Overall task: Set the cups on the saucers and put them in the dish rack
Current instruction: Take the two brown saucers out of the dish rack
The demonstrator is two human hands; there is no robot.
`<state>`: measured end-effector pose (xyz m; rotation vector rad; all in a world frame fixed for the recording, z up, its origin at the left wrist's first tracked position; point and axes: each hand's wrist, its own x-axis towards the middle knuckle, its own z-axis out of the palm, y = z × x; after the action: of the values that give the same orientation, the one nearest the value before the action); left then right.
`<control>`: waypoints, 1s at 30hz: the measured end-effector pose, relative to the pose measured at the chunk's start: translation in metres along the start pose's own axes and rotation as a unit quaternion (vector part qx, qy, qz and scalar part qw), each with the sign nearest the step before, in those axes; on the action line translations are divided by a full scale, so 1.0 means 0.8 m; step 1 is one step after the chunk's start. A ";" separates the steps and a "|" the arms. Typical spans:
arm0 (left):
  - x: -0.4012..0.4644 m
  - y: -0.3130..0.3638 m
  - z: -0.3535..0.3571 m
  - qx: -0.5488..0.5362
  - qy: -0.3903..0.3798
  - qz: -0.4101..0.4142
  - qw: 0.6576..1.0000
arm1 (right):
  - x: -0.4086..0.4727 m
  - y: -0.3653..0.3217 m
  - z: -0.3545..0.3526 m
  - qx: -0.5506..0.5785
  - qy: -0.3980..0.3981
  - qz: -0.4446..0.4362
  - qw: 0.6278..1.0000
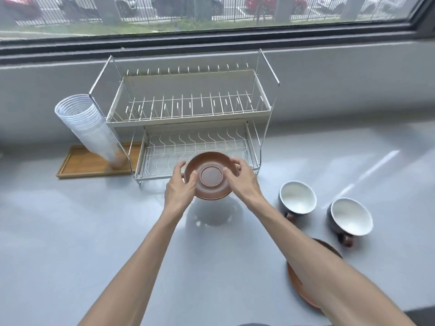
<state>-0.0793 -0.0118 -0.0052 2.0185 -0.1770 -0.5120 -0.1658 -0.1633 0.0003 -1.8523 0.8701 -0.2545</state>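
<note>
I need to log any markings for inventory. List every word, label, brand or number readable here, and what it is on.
None can be read.
The brown saucer, two cups, dish rack, stacked plastic cups and wooden tray show no print.
The cars outside are too blurred for plates.

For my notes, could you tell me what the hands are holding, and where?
Both hands hold the brown saucer by its rim, fingers at opposite edges.

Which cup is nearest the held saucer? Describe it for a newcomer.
Start at the wire dish rack under the window, then look down and right on the grey counter. Two grey cups with white insides sit there; it is the left cup, closer to the rack than its twin.
</note>
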 end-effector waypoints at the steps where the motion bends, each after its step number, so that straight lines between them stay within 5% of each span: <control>1: -0.009 -0.006 0.006 -0.005 -0.006 -0.001 1.000 | -0.011 0.007 -0.006 0.008 0.005 0.002 1.000; 30: -0.181 -0.093 0.101 -0.055 -0.071 -0.091 0.992 | -0.184 0.156 -0.062 -0.011 0.016 0.119 0.993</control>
<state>-0.2504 0.0073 -0.0622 1.9000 -0.0481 -0.7651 -0.3536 -0.1269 -0.0554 -1.7488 1.1079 -0.1261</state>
